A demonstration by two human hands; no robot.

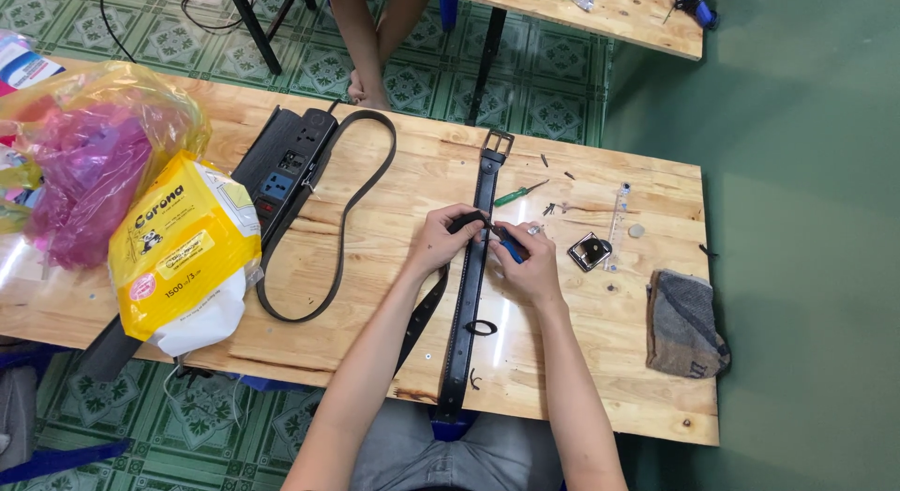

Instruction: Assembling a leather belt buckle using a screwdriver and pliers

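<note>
Surface: pale pine-board table [394, 294] with visible knots and grain; its long edges run across the view.
Room: green patterned floor tiles [553, 78] beyond the table, plain green floor to the right. A second wooden table [619, 17] stands at the top of the view, with another person's bare legs [370, 41] beside it.
Belts, count: three black. One straight belt [469, 294] lies across the table with its metal buckle [497, 142] at the far end. One looped belt [347, 210] lies to the left of it. One belt end [466, 220] is in the hands.
Screwdrivers, count: two. One green-handled screwdriver [518, 194] lies loose on the table just beyond the hands; one blue-handled tool [511, 249] is in the right hand.
Loose buckle, count: one, square metal buckle [590, 252], right of the hands.
Other items: one black power strip [281, 167]; one yellow tissue pack [183, 252]; one bundle of coloured plastic bags [94, 163]; one grey cloth pouch [684, 324] at the right edge; several small screws [553, 208] scattered near the green screwdriver.
Left hand [436, 240]: fingers closed, pinching the belt end above the straight belt.
Right hand [528, 261]: fingers closed around the blue-handled tool, tip directed at the belt end.
Position of work: the belt end sits between the two hands, touching both, directly over the straight belt near the table centre. The rest of this strap hangs down toward the near table edge, left of the straight belt.
</note>
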